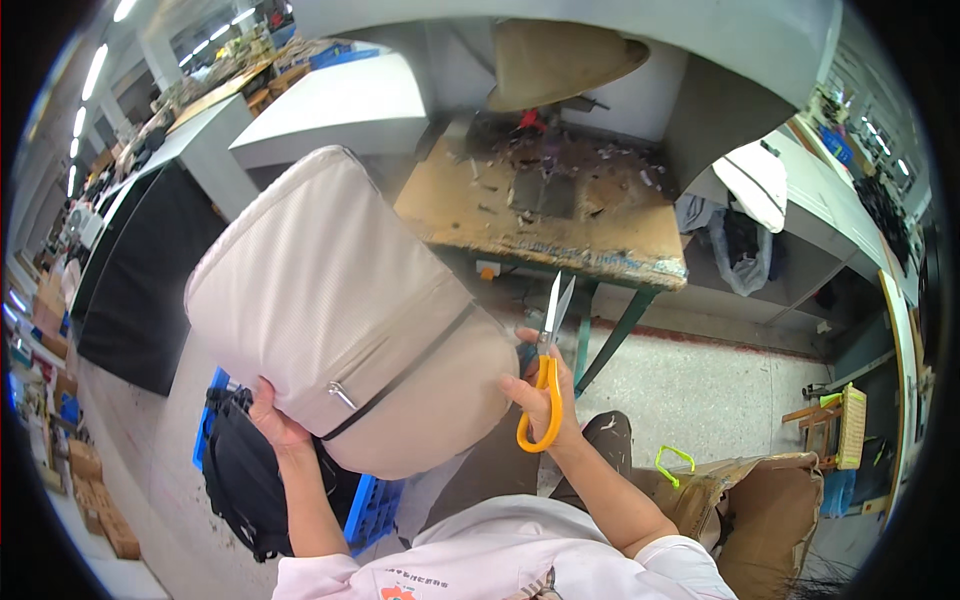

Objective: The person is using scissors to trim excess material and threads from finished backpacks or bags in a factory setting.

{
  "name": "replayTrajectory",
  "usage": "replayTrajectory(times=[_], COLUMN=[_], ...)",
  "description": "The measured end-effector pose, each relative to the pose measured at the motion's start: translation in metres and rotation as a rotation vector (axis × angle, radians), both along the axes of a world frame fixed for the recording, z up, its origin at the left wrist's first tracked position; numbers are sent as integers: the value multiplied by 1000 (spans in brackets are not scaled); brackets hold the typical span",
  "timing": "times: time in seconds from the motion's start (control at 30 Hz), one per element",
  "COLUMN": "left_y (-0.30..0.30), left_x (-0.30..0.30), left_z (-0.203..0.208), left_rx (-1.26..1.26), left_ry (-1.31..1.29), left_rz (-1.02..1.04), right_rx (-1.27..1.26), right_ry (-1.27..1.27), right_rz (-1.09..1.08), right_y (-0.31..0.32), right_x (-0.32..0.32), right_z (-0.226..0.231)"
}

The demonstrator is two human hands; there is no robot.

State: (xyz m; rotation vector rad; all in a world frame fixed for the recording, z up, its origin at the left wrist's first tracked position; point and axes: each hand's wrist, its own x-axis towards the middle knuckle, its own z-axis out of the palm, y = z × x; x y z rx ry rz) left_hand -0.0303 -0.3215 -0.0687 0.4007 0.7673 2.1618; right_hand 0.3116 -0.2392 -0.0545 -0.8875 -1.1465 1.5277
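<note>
A large beige padded bag (330, 280) is held up in front of me, tilted, with a dark zipper line (400, 372) across its lower part and a metal zipper pull (342, 395). My left hand (276, 415) grips its lower left edge, the thumb on the front and the other fingers hidden behind. At the bag's right edge my right hand (545, 400) is closed round a pair of scissors (545, 395). Their handles are yellow, and the blades point up and stand slightly apart, clear of the bag. The right thumb lies against the bag's edge.
Ahead stands a worn wooden workbench (460, 200) littered with scraps, under a grey hood (600, 25). A black bag (245, 480) lies on a blue plastic crate (375, 510) at lower left. An opened cardboard box (760, 510) stands at lower right.
</note>
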Motion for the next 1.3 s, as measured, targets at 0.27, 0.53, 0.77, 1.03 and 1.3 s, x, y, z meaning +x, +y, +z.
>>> replayTrajectory(times=[0.27, 0.53, 0.77, 1.03, 1.3], left_y=[67, 103, 125, 138, 140], left_x=[39, 81, 94, 100, 101], left_z=[-19, -9, -5, -4, -3], left_rx=[146, 129, 135, 136, 148], left_ry=[-103, -176, -245, -279, -294], left_rz=[-157, -321, -378, -407, -424], right_rx=[10, -106, -153, -200, -176], right_ry=[26, 82, 103, 87, 19], right_rz=[-160, -228, -199, -172, -181], right_y=[68, 117, 150, 170, 177], right_x=[4, 27, 38, 46, 47], right_z=[26, 60, 61, 64, 68])
